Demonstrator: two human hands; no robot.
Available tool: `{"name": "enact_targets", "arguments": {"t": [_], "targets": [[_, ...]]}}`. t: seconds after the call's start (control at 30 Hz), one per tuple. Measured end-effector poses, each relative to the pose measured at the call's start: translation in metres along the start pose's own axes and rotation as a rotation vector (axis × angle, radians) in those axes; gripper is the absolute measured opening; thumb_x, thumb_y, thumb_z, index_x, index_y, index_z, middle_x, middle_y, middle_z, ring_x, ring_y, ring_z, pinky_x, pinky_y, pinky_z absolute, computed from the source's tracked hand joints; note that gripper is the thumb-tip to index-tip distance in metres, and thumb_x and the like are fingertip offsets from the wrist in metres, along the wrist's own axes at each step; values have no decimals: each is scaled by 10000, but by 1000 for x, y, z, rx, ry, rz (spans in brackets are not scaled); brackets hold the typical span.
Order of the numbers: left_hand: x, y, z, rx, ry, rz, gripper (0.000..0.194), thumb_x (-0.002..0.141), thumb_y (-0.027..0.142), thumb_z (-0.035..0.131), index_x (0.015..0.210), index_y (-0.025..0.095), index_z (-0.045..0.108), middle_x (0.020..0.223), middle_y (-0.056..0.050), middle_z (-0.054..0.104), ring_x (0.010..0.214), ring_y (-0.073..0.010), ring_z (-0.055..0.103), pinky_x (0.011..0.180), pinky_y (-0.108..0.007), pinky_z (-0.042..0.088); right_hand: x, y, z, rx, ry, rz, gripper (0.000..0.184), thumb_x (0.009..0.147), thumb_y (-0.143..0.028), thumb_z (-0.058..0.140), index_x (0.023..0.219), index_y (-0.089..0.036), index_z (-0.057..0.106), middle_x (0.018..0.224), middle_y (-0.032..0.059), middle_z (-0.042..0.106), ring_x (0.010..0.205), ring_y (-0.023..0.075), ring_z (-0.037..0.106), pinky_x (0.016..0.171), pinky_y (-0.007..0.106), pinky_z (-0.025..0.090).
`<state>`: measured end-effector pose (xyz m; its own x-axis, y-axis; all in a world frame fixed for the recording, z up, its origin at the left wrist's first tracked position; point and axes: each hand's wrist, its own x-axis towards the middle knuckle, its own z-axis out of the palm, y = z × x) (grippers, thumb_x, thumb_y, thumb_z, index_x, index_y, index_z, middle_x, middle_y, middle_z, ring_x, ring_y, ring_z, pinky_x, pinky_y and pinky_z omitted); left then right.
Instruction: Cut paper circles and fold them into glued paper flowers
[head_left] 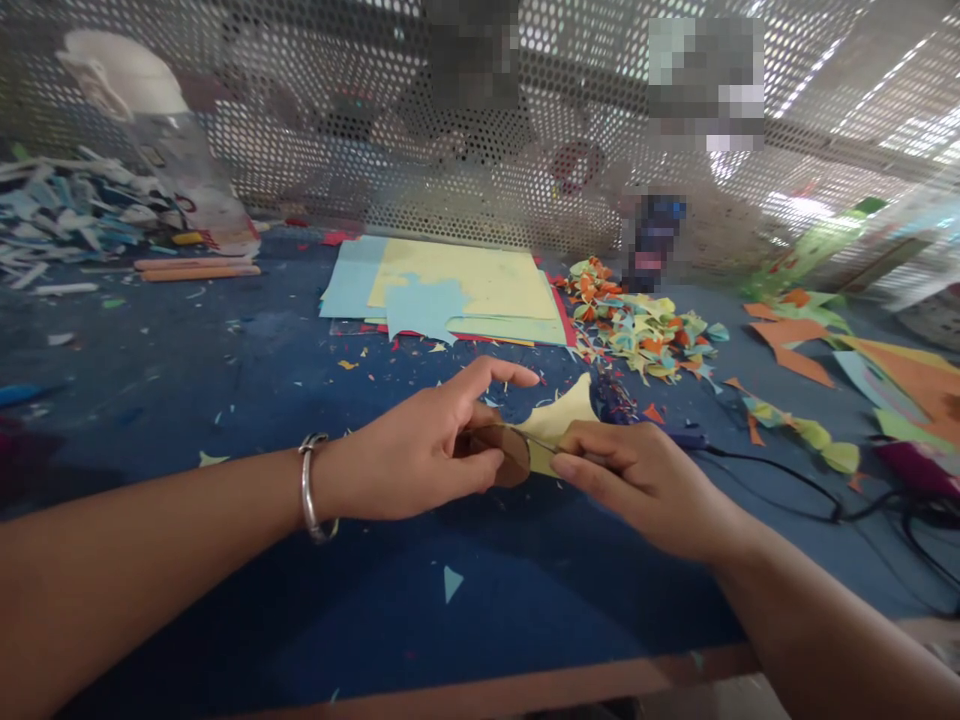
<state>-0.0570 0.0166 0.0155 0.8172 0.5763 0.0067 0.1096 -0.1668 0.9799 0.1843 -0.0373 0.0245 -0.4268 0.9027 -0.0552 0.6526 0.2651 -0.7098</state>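
My left hand (420, 440), with a silver bangle on the wrist, has its thumb and lower fingers closed on a brown round disc (514, 465). Its index finger is raised and curved over the disc. Behind the disc and against it is a piece of yellow paper (559, 420) with curved cut edges. My right hand (637, 475) is closed on a thin dark tool (538, 443), which reaches along the disc's upper edge towards my left fingers. The tool's kind is unclear, since both hands cover much of it.
Coloured paper sheets (465, 280) lie stacked behind my hands. Right of them is a heap of small folded paper pieces (652, 335). A black cable (780, 475) and orange paper offcuts (795, 350) lie right. Pencils (199, 270) and a bottle (199, 175) are left; a perforated screen (337, 130) stands behind.
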Motion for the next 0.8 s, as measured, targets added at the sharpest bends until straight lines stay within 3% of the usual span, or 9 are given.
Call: {"name": "enact_targets", "arguments": {"t": [0.47,0.67,0.8], "targets": [[-1,3,1,-17,-12,-51,613,914,181,579,1453,259,297,887,-25,682,725,-138,595,633,-241,472,2,0,0,-30,-20,-36,436,1009,-479,462,688,-186,485,628,-49,394,552,82,353,520,239,288],[0,0,1,-79,-14,-42,696,878,86,539,1484,251,240,870,-7,671,716,-128,584,635,-242,481,3,1,2,-6,-3,-10,442,1004,-494,463,688,-185,484,621,-56,363,549,84,331,513,242,270],[2,-3,-1,-91,10,-34,836,879,83,559,1564,276,120,868,-15,673,728,-140,598,663,-268,510,3,3,1,48,-9,18,439,987,-528,486,712,-186,495,640,-53,366,574,93,328,524,249,269]]}}
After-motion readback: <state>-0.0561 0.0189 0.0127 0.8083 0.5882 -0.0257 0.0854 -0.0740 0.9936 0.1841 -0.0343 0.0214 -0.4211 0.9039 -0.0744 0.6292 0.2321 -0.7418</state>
